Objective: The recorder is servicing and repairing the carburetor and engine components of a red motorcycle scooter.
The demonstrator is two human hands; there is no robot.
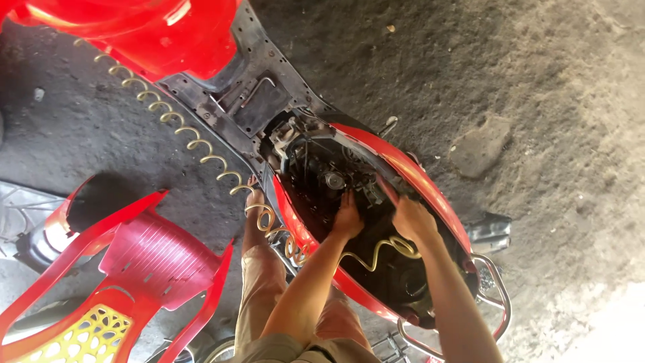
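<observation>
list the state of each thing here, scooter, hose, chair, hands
scooter: seat off, engine bay open
coiled hose: stretched across the floor into the bay
red plastic chair: tipped over
left hand: fingers spread flat inside the bay
right hand: reaching in, grip hidden

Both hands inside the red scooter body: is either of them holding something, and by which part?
It cannot be told. The left hand and the right hand reach into the open engine bay of the scooter; their fingers are hidden among dark parts. The coiled yellow hose passes beneath, ungripped.
</observation>
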